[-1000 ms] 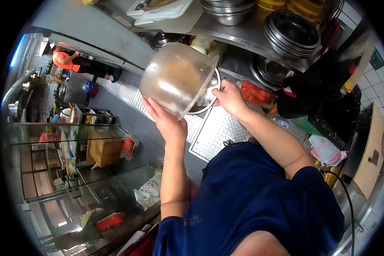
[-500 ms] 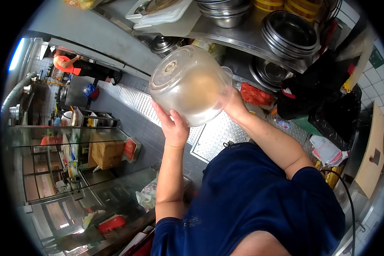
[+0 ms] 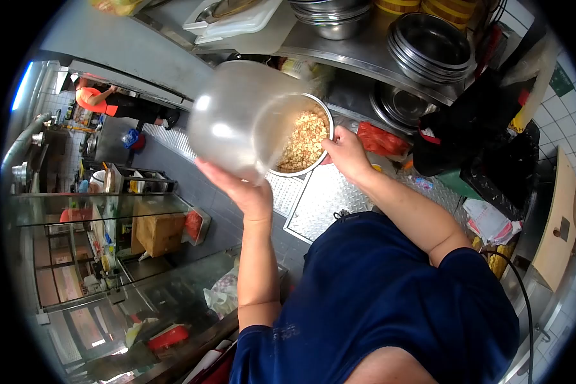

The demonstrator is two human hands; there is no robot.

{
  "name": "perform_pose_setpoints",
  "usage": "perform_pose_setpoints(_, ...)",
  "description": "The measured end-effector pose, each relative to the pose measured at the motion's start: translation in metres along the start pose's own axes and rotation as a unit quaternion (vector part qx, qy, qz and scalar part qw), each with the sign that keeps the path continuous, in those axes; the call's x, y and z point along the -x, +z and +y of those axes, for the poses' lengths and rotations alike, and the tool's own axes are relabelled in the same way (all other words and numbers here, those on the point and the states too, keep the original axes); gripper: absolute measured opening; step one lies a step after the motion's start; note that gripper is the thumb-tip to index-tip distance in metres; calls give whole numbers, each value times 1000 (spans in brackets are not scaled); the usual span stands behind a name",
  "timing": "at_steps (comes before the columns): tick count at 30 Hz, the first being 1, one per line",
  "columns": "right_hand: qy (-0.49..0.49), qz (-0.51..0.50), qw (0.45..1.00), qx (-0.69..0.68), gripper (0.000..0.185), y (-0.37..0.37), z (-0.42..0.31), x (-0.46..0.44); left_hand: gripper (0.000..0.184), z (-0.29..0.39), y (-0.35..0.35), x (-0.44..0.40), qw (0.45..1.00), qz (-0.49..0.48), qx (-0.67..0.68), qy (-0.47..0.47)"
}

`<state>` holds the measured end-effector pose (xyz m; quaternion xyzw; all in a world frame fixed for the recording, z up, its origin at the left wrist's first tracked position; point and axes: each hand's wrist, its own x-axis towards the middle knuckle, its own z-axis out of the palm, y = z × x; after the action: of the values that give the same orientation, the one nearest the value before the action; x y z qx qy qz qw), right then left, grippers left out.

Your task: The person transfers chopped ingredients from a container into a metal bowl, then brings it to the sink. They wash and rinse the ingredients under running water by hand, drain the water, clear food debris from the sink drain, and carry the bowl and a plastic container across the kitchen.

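My left hand (image 3: 240, 192) holds a clear, cloudy plastic tub (image 3: 224, 115) from below, fingers spread along its side and partly hidden by it. The tub is tilted, its mouth turned right toward a round metal bowl (image 3: 330, 117) and covering that bowl's left part. Inside the bowl lie small pale yellow-brown chopped pieces (image 3: 306, 137), too small to name. My right hand (image 3: 347, 153) grips the bowl's right rim, thumb on the edge and fingers behind.
Stacked metal bowls (image 3: 429, 48) and more bowls (image 3: 336, 19) stand on a steel shelf (image 3: 365, 57) ahead. A red plastic bag (image 3: 383, 139) is below it. Textured metal plate (image 3: 326, 198) covers the floor. Far left, a person in an orange top (image 3: 93, 99) stands.
The tub has swung left and turned away from the bowl, so the bowl and its chopped pieces now show. My left hand moved left with the tub; my right hand stays near its place.
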<state>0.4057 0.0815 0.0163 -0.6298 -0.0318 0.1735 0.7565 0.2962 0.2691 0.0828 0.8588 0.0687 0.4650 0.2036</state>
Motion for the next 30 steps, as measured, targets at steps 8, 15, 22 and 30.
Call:
perform_pose_setpoints(8, 10, 28, 999, -25, 12, -17, 3, 9, 83, 0, -31, -22, 860, 118, 331, -370)
perform_pose_setpoints(15, 11, 41, 999, -13, 11, -26, 5, 14, 84, -21, -43, 12, 765, 110, 404, -489)
perform_pose_setpoints(22, 14, 43, 999, -31, 12, -20, 3, 21, 86, -13, -55, 13, 743, 104, 441, -492)
perform_pose_setpoints(30, 25, 92, 995, -42, 13, -23, 10, 29, 81, -15, -69, 11, 742, 73, 432, -507)
